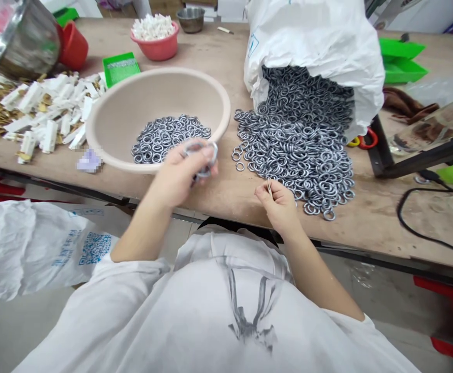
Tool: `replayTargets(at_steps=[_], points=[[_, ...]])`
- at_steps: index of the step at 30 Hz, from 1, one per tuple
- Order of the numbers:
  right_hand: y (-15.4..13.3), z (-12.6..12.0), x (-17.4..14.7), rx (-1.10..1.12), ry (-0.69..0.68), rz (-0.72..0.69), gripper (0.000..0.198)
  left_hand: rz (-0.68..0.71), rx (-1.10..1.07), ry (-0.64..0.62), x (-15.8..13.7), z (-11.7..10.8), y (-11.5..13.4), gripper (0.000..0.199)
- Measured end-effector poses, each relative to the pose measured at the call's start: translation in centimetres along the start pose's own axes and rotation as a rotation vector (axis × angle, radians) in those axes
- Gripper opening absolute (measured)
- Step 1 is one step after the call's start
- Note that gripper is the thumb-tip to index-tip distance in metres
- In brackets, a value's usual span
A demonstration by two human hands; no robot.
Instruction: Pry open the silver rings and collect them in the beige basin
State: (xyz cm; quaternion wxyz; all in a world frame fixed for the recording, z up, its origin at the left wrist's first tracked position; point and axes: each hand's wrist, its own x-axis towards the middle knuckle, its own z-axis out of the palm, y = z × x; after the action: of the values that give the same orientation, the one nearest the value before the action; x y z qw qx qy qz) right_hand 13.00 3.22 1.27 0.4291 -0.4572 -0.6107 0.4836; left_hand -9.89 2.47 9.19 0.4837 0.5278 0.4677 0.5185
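Close to the near rim of a large beige basin [105,111], my left hand [179,171] is curled around a few grey metal rings [212,153], slightly blurred. More such rings [164,137] lie in the bottom of the basin. My right hand [280,207] is closed in a pinch at the near edge of a big pile of loose rings [300,160]. A thin, narrow piece [269,188] shows between its thumb and finger, too small to name. The pile spills out of a white sack [315,36] lying on its side.
White and brass-coloured parts [47,109] cover the left of the table [218,197]. Behind stand a green tray [121,70], a red bowl [158,47] of white pieces and steel bowls [191,19]. To the right are a black frame [381,150] and a cable [408,223].
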Motion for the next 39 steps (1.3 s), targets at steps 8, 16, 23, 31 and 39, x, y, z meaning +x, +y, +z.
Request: replayTargets(at_steps=[8,16,23,31,39], points=[[0.5,0.0,-0.1,-0.032,0.026,-0.040,0.033,0.199,1.338,0.315,5.4,-6.0,2.0,0.036],[1.2,-0.7,0.8,0.016,0.217,-0.010,0.023,0.465,1.064,-0.045,3.3,2.1,-1.2,0.030],[1.5,-1.9,-0.1,0.056,0.169,0.048,0.023,0.003,1.252,-0.303,8.6,6.4,-8.4,0.061],[2.2,-2.0,-0.1,0.093,0.167,0.085,0.031,0.187,1.169,-0.374,4.9,5.7,-9.4,0.043],[2.1,-1.2,-0.1,0.044,0.132,0.046,0.035,0.106,0.651,-0.180,3.7,5.2,-8.1,0.045]])
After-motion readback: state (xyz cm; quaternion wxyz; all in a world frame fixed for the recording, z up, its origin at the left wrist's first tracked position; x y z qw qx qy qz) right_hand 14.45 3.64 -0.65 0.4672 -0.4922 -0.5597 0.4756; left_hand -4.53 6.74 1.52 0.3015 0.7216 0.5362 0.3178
